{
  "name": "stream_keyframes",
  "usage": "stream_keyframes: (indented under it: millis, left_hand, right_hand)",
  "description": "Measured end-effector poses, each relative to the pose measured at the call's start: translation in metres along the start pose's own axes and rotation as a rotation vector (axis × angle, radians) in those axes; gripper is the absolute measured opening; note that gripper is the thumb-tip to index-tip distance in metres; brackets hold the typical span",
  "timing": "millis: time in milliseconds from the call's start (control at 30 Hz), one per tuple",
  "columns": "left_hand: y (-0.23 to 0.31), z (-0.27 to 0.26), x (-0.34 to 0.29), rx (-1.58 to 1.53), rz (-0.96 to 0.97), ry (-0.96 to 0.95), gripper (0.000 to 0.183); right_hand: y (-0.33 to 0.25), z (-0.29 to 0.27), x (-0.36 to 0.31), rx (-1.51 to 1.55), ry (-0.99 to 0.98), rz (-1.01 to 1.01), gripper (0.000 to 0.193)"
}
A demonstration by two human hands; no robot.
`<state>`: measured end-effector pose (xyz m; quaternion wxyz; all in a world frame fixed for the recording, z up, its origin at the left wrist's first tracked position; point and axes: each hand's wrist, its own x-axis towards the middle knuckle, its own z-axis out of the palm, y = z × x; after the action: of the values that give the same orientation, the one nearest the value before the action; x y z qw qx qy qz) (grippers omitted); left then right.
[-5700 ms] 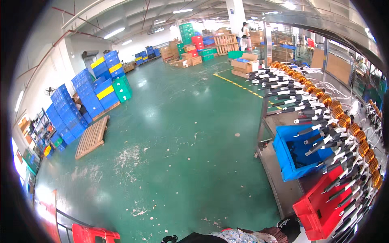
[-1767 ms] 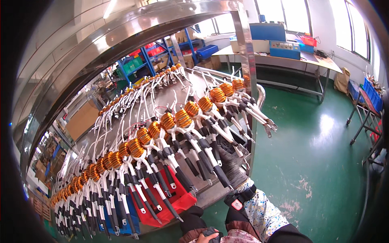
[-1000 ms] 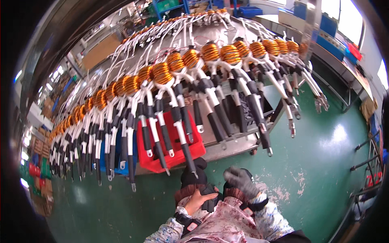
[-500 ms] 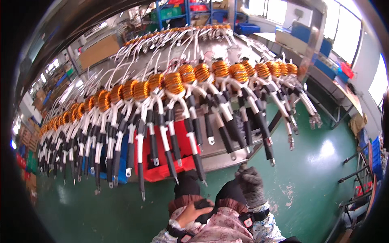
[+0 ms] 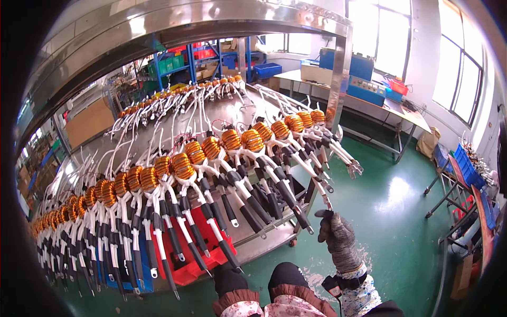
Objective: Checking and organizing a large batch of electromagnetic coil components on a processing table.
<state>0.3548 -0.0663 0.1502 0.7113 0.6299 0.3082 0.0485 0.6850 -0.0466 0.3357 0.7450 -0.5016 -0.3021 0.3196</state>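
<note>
My right hand [image 5: 339,238], in a grey knitted glove, is raised at the table's right end. Its fingers are closed at the metal lug [image 5: 328,204] of a hanging white cable [image 5: 318,185]; something dark shows at the fingertips, too small to make out. Copper-wound ring coils [image 5: 252,140] stand in a long curved row, with white leads dropping over the table's edge. Many leads wear black sleeves [image 5: 227,208] and end in bare metal lugs. My left hand is out of view.
A steel frame [image 5: 338,79] rises over the metal table [image 5: 274,235]. Red [image 5: 203,248] and blue [image 5: 145,282] bins sit below the cables. A workbench [image 5: 391,105] stands at the back right, and a rack with blue trays [image 5: 470,164] at the right.
My view has swung right, so the coil row sits further left. My right hand has risen to the cable's lug. My left hand, earlier on a black item at my lap, has gone from view.
</note>
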Motion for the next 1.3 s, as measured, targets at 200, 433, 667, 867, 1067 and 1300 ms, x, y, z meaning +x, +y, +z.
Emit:
stream_keyframes:
  millis: [200,433,667,867,1067,1300]
  left_hand:
    - [0.052,-0.009,0.000,-0.718,-0.055,0.165,0.021]
    - [0.049,-0.016,0.028,-0.483,0.254,0.414,0.007]
    - [0.017,-0.026,0.042,-0.959,-0.180,0.340,0.010]
    - [0.020,-0.018,0.040,-0.201,0.309,0.489,0.012]
    - [0.055,-0.023,0.028,-0.638,0.006,0.251,0.005]
    - [0.019,-0.028,0.035,-0.320,0.140,0.299,0.013]
  right_hand:
    - [0.010,-0.006,-0.001,-0.010,0.062,-0.009,0.038]
    - [-0.024,0.016,-0.005,0.128,0.073,0.043,0.036]
    - [-0.011,0.008,0.010,-0.001,0.026,0.312,0.035]
    - [-0.011,0.022,0.031,0.124,0.094,0.120,0.036]
    - [0.014,0.012,0.050,-0.561,0.206,-0.343,0.029]
    - [-0.013,0.010,0.041,0.227,-0.019,0.245,0.029]
